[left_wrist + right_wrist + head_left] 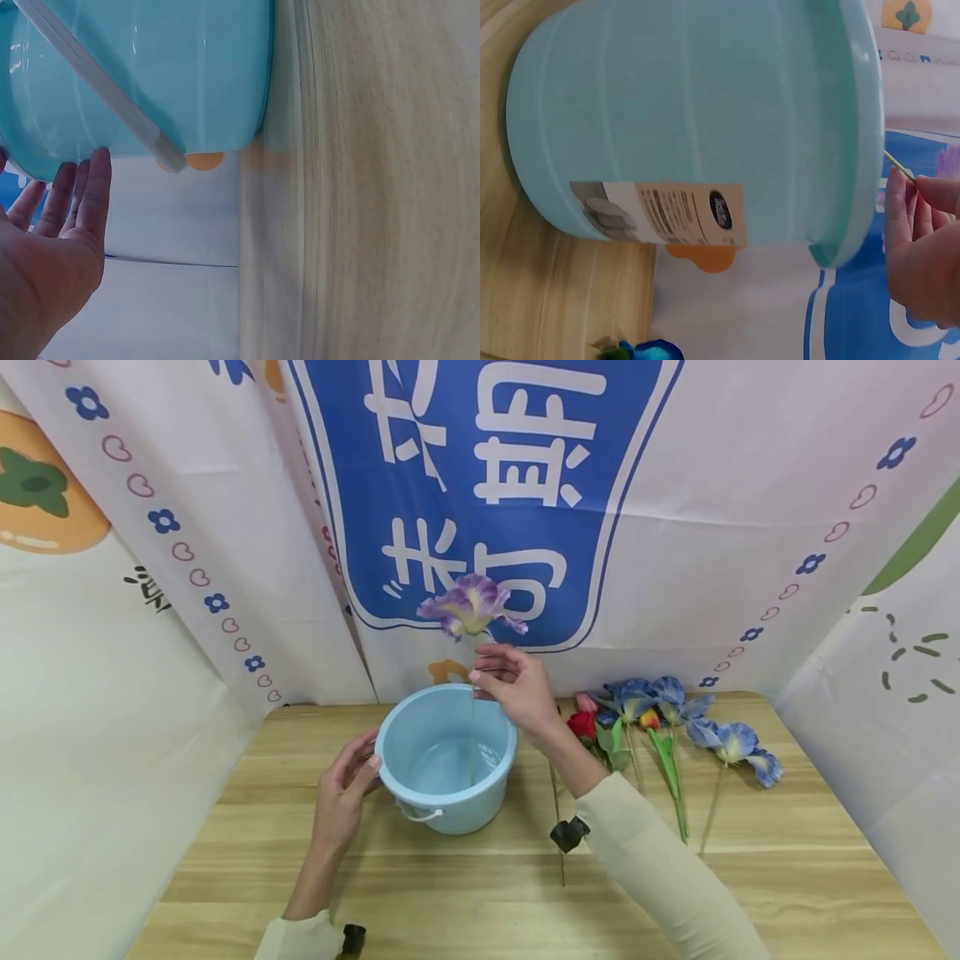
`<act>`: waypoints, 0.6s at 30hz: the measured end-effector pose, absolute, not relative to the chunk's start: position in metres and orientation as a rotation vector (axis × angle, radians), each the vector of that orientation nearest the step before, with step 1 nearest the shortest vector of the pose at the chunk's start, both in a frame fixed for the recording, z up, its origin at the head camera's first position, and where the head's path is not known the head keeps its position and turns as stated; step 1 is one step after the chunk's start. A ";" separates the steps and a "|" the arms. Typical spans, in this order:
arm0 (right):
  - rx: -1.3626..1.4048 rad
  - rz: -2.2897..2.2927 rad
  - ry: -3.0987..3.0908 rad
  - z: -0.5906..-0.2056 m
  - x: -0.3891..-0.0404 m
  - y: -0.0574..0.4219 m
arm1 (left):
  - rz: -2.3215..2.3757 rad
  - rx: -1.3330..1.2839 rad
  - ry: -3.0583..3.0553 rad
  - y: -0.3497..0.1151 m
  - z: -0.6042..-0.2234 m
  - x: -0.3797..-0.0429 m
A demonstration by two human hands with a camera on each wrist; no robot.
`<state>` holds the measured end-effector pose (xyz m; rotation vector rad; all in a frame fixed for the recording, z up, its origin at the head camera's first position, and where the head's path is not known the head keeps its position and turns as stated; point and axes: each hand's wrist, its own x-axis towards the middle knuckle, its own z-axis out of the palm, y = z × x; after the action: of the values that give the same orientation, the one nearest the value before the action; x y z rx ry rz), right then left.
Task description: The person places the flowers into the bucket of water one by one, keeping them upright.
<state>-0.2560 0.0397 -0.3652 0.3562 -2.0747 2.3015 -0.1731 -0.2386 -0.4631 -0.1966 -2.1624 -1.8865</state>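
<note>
A light blue bucket (431, 810) stands upright on the table. My left hand (347, 781) rests against its left side, fingers nearly straight along the outer wall in the left wrist view, with the thumb at the rim. Above the bucket, my right hand (517, 685) pinches the thin stem of a purple and cream iris (471, 606) between thumb and fingers. The bloom is up and the stem hangs down inside the bucket. In the right wrist view the stem (898, 165) shows between the rim and the fingertips.
Right of the bucket lie several blue irises (735, 743), a red rose (582, 724) and an orange-yellow tulip (649, 719). A white handle (422, 815) hangs at the bucket's front. Behind the wooden table (465, 902) hangs a printed cloth (675, 568).
</note>
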 end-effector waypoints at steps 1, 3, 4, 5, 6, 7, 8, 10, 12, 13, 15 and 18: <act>0.370 2.310 -2.087 -0.366 -0.257 0.037 | -1.892 -0.194 -2.158 -0.239 -0.463 -0.173; 0.393 2.323 -2.109 -0.369 -0.258 0.032 | -1.901 -0.190 -2.154 -0.239 -0.463 -0.173; 0.404 2.329 -2.118 -0.370 -0.258 0.029 | -1.902 -0.188 -2.154 -0.239 -0.464 -0.173; 0.412 2.335 -2.126 -0.372 -0.259 0.026 | -1.903 -0.187 -2.153 -0.239 -0.464 -0.173; 0.418 2.341 -2.137 -0.373 -0.259 0.024 | -1.905 -0.188 -2.152 -0.239 -0.464 -0.173; 0.420 2.338 -2.150 -0.374 -0.259 0.021 | -1.900 -0.186 -2.157 -0.239 -0.464 -0.173; 0.424 2.332 -2.161 -0.375 -0.259 0.018 | -1.896 -0.187 -2.160 -0.239 -0.464 -0.173; 0.428 2.320 -2.188 -0.376 -0.260 0.013 | -1.891 -0.189 -2.164 -0.239 -0.464 -0.173; 0.427 2.306 -2.221 -0.377 -0.261 0.008 | -1.891 -0.194 -2.162 -0.239 -0.464 -0.172; 0.427 2.297 -2.236 -0.378 -0.261 0.005 | -1.894 -0.196 -2.159 -0.239 -0.465 -0.172; 0.419 2.288 -2.265 -0.379 -0.262 0.001 | -1.906 -0.206 -2.146 -0.240 -0.465 -0.172; 0.395 2.265 -2.313 -0.381 -0.264 -0.003 | -1.920 -0.217 -2.131 -0.239 -0.466 -0.173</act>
<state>-0.2639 -0.0029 -0.3811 0.3952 -2.3131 2.2650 -0.1728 -0.2395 -0.4658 -0.2173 -2.1309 -1.9203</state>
